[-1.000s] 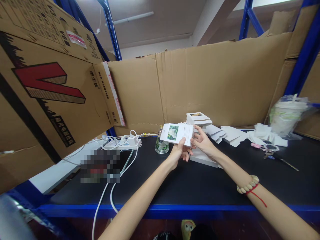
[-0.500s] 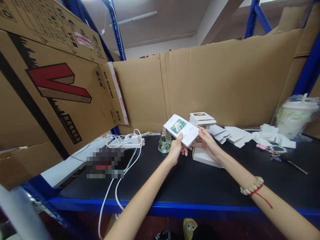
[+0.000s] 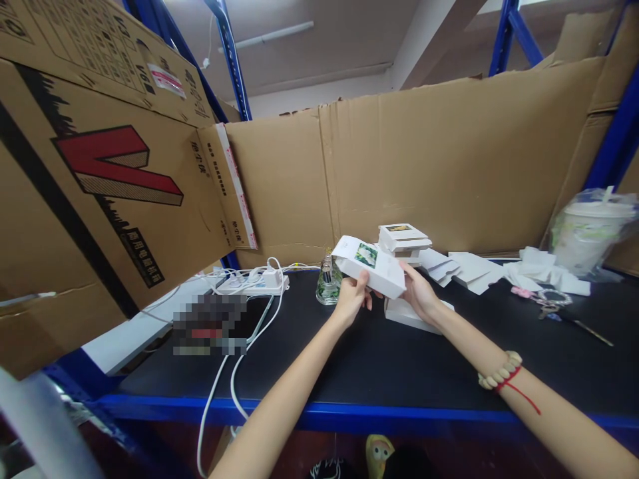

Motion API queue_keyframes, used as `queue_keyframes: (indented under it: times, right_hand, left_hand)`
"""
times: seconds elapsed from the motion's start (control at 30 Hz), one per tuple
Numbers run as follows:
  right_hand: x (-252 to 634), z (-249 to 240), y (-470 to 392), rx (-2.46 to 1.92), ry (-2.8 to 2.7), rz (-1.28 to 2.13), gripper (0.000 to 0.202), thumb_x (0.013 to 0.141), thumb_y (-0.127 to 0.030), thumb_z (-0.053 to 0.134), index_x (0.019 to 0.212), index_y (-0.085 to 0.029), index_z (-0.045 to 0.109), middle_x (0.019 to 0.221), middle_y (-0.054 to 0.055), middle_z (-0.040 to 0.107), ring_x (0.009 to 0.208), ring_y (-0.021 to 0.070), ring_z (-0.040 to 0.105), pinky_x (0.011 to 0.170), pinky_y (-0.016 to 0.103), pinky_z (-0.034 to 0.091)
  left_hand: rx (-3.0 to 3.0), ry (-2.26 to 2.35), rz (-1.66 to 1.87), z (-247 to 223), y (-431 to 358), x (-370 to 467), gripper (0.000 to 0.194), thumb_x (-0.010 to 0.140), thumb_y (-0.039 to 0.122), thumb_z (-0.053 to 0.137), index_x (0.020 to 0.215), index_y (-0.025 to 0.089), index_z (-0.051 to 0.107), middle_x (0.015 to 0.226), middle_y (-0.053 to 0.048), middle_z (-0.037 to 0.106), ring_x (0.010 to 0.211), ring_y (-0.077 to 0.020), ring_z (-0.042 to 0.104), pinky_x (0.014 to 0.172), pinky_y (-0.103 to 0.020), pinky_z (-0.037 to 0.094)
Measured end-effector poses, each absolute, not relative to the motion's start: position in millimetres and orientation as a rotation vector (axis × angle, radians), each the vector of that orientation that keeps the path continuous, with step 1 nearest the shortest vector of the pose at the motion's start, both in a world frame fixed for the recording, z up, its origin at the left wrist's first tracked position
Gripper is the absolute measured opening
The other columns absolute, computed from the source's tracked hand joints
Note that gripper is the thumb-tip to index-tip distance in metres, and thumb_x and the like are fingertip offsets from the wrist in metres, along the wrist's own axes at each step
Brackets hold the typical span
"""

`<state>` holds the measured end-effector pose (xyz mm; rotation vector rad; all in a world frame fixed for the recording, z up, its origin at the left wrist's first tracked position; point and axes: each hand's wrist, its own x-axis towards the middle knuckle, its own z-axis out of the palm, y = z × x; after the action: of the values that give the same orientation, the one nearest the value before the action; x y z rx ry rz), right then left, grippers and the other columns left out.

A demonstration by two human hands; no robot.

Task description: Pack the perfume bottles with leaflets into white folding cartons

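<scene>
A small white carton with a green-and-white flower picture (image 3: 379, 269) is held up above the black tabletop. My left hand (image 3: 352, 301) grips its lower front edge, thumb on the near side and fingers underneath. At the carton's right end, my right hand (image 3: 420, 294) holds it by the side; some of its fingers are hidden behind the carton. The carton is tilted and stands out as a full box shape. Just behind its left end, a clear glass bottle (image 3: 328, 289) with green decoration stands on the table. Beneath my right hand lies a white box (image 3: 412, 316), partly covered.
White boxes (image 3: 403, 241) are stacked at the back, with flat white cartons (image 3: 476, 273) to their right. A bagged drink cup (image 3: 594, 233) and a beaded keychain (image 3: 554, 297) lie farther right. Left are a power strip (image 3: 252, 285), white cables and a phone (image 3: 259, 316). Cardboard walls (image 3: 449, 153) enclose the back.
The carton has gone from nearly flat to an opened-out box shape between my hands. It has tipped so its front side shows. My right hand has shifted slightly at its end.
</scene>
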<state>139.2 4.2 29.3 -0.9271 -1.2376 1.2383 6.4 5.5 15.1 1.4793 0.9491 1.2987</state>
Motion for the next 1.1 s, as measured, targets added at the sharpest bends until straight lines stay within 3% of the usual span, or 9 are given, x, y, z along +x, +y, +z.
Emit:
queue_keyframes:
  times: [0.2,0.27,0.37,0.53,0.67,0.83,0.93,1.1]
  right_hand:
    - [138.8,28.3,0.9,-0.988,-1.223,1.47,0.029,0.079,-0.039,0.035,0.068,-0.02,0.054,0.041,-0.004,0.043,0.036,0.0126,0.042,0.045,0.029,0.045]
    - [137.8,23.4,-0.8,-0.938,-1.312,1.559,0.032,0.079,-0.044,0.037,0.068,-0.021,0.055,0.041,-0.004,0.043,0.033,0.0105,0.037,0.044,0.028,0.044]
    - [136.8,17.6,-1.1,-0.903,-1.468,1.484,0.032,0.076,-0.048,0.042,0.07,-0.02,0.058,0.049,-0.002,0.053,0.035,0.0094,0.042,0.045,0.028,0.045]
    - [143.2,27.9,0.6,-1.299,-1.687,0.913,0.016,0.069,-0.033,0.049,0.065,-0.02,0.058,0.056,0.001,0.061,0.047,0.015,0.056,0.049,0.029,0.046]
    - [152.9,37.2,-3.3,-1.528,-1.859,0.195,0.012,0.065,-0.033,0.058,0.071,-0.024,0.062,0.077,0.002,0.067,0.08,0.0235,0.063,0.071,0.038,0.048]
    - [159.0,33.7,-7.6,-1.625,-2.194,0.143,0.043,0.055,-0.045,0.068,0.095,-0.026,0.065,0.106,0.006,0.063,0.103,0.0295,0.056,0.082,0.042,0.045]
    - [159.5,31.5,-7.5,-1.672,-2.316,0.187,0.061,0.051,-0.041,0.071,0.11,-0.027,0.059,0.114,0.007,0.061,0.106,0.0311,0.055,0.084,0.044,0.044]
    - [156.6,29.3,-4.5,-1.631,-2.273,0.226,0.058,0.057,-0.04,0.066,0.113,-0.027,0.057,0.121,0.005,0.058,0.11,0.0314,0.053,0.085,0.045,0.044]
  left_hand:
    - [1.479,0.92,1.401,18.9,4.9,2.8,0.066,0.058,0.063,0.061,0.1,0.015,0.045,0.091,-0.008,0.063,0.046,-0.0081,0.054,0.037,-0.019,0.034]
    - [1.455,0.959,1.472,21.1,4.6,3.7,0.058,0.058,0.054,0.067,0.097,0.016,0.047,0.096,-0.008,0.062,0.061,-0.0108,0.059,0.046,-0.019,0.04]
    - [1.392,0.978,1.555,26.2,3.6,4.7,0.041,0.061,0.046,0.068,0.083,0.015,0.053,0.088,-0.007,0.064,0.077,-0.0158,0.06,0.061,-0.022,0.045]
    - [1.23,0.961,1.766,31.0,3.1,1.2,0.027,0.069,0.038,0.062,0.084,0.017,0.053,0.096,-0.006,0.064,0.092,-0.0177,0.059,0.076,-0.025,0.046]
    - [1.195,1.136,1.943,28.8,4.6,-4.3,0.024,0.07,0.031,0.06,0.087,0.021,0.047,0.096,-0.003,0.062,0.091,-0.0154,0.058,0.08,-0.026,0.044]
    - [1.46,1.335,1.974,24.5,3.8,-5.1,0.032,0.068,0.031,0.062,0.093,0.021,0.043,0.094,-0.003,0.059,0.088,-0.0166,0.058,0.08,-0.028,0.043]
    - [1.691,1.295,1.951,18.6,5.2,-4.3,0.038,0.07,0.031,0.061,0.1,0.02,0.041,0.098,-0.005,0.057,0.09,-0.0172,0.058,0.08,-0.029,0.044]
    - [2.157,1.32,1.837,5.2,13.2,-7.4,0.053,0.076,0.031,0.057,0.12,0.018,0.03,0.104,-0.009,0.055,0.09,-0.0182,0.058,0.074,-0.03,0.046]
